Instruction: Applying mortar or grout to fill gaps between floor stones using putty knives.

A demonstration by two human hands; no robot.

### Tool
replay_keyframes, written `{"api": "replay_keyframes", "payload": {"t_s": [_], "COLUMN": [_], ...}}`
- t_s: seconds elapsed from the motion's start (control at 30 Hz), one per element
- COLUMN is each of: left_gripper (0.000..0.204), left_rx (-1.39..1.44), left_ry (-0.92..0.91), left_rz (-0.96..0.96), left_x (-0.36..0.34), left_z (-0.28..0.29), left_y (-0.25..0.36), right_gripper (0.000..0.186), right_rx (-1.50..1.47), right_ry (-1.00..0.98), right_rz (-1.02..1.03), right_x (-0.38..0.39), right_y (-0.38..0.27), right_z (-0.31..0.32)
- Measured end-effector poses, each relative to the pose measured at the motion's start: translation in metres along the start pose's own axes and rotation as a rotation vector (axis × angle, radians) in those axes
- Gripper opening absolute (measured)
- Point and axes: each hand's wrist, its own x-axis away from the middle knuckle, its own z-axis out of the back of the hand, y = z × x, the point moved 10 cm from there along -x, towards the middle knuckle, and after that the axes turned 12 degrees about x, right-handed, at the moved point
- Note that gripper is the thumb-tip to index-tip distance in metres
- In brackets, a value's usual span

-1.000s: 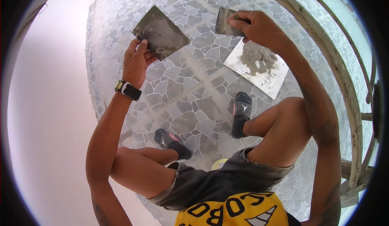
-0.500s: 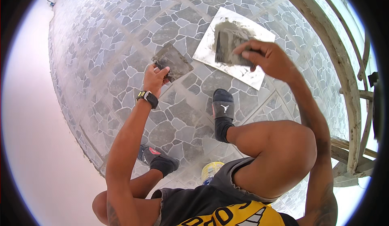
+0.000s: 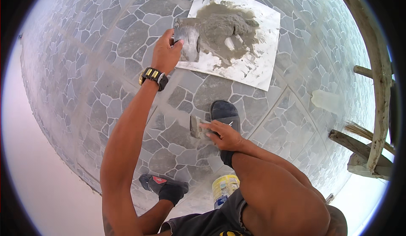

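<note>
My left hand (image 3: 165,53) is closed around a flat grey putty scraper (image 3: 188,39), whose blade is smeared with paste. That scraper lies over the left edge of a white square board (image 3: 264,73), against a mound of wet grey cement paste (image 3: 224,30). Nearer to me, by my right foot, my right hand (image 3: 224,134) pinches a second putty scraper (image 3: 195,126). It is tilted so that only a narrow part of its dirty blade shows, and its grip is hidden by the fingers.
Around the board spreads a floor of stone-patterned tiles (image 3: 165,134). My slippered feet (image 3: 224,109) stand near, with a yellow-and-white bucket (image 3: 224,187) between my legs. On the right are a wooden frame (image 3: 376,66), a broom (image 3: 363,132) and a translucent container (image 3: 327,100). A white wall (image 3: 46,164) borders the left.
My left hand has moved forward with its scraper onto the board's left edge. My right hand has drawn its scraper off the board, back toward my right foot, uncovering the paste mound.
</note>
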Motion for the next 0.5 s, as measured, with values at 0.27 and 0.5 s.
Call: {"api": "replay_keyframes", "payload": {"t_s": [0.27, 0.5], "left_gripper": [0.048, 0.05], "left_rx": [-0.001, -0.201], "left_ry": [-0.028, -0.145], "left_rz": [-0.007, -0.183], "left_x": [-0.092, -0.136], "left_z": [-0.059, -0.081], "left_y": [-0.037, -0.021], "right_gripper": [0.06, 0.072], "right_rx": [-0.009, -0.136], "right_ry": [0.024, -0.111], "right_rz": [-0.064, -0.295], "right_x": [-0.018, -0.026], "right_y": [0.034, 0.061], "right_z": [0.021, 0.014]}}
